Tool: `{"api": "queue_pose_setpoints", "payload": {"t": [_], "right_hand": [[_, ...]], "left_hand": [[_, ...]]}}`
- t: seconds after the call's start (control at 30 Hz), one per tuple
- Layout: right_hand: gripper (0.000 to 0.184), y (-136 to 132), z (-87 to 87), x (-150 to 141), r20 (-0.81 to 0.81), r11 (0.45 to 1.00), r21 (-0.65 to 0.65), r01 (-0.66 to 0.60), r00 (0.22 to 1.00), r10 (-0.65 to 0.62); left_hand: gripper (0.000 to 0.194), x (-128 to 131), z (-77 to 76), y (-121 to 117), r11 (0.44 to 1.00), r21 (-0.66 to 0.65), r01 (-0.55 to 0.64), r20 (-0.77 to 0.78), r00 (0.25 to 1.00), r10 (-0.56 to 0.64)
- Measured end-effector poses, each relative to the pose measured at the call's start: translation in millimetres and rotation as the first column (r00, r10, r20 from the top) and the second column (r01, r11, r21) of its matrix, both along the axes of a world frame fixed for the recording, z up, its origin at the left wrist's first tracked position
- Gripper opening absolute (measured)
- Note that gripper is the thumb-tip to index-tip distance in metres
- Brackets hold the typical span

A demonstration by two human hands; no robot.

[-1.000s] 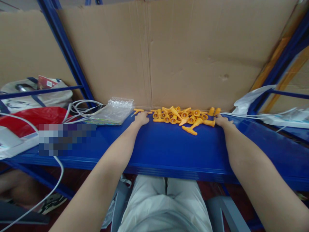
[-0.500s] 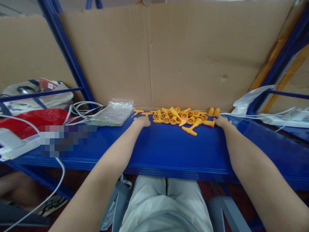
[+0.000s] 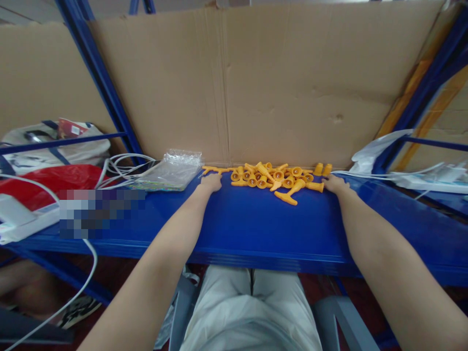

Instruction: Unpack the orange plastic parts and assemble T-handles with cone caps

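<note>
A heap of orange plastic cups and T-shaped handles (image 3: 263,170) lies lengthwise between two bare hands on the glossy blue table (image 3: 270,224), the right hand (image 3: 337,184) just beside its right end, the left hand (image 3: 211,183) farther off its left; neither hand's grip can be told.

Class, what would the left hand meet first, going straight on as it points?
For the left hand, probably the orange handles just beyond it; depth is unclear, so they may already touch.
</note>
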State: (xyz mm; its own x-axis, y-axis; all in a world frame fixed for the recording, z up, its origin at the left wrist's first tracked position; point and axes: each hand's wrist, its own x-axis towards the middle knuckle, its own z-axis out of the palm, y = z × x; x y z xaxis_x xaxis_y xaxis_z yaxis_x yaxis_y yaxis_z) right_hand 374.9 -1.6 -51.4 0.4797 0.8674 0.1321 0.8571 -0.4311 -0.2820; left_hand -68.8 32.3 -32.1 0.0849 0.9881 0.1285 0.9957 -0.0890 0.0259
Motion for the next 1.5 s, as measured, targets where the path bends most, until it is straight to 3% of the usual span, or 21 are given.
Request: {"api": "queue_pose_setpoints", "payload": {"t": [0.47,0.77,1.1,1.27,1.5], "right_hand": [[0.056,-8,6.5,-8,-0.010,0.997,-0.074,0.025,1.000,-0.025],[0.054,-7,5.6,-7,-0.001,0.998,-0.044,0.036,0.999,-0.037],[0.051,-8,4.3,-7,0.008,0.999,-0.024,0.024,1.000,-0.024],[0.051,-5,2.9,-6,0.003,0.999,-0.022,0.032,0.999,-0.032],[0.053,-3,0.9,-5,0.010,0.999,-0.041,0.031,0.999,-0.030]], "left_hand": [[0.048,-4,-6.0,5,0.996,0.086,-0.016,-0.023,1.000,0.018],[0.055,-9,-4.5,4,0.984,0.160,-0.084,0.083,0.994,0.072],[0.056,-15,-8.2,-4,0.958,0.119,-0.260,0.174,0.956,0.238],[0.058,-13,-7.8,-4,0.955,0.088,-0.282,0.224,0.940,0.257],[0.052,-11,-4.6,-8,0.950,0.105,-0.294,0.181,0.945,0.273]]}}
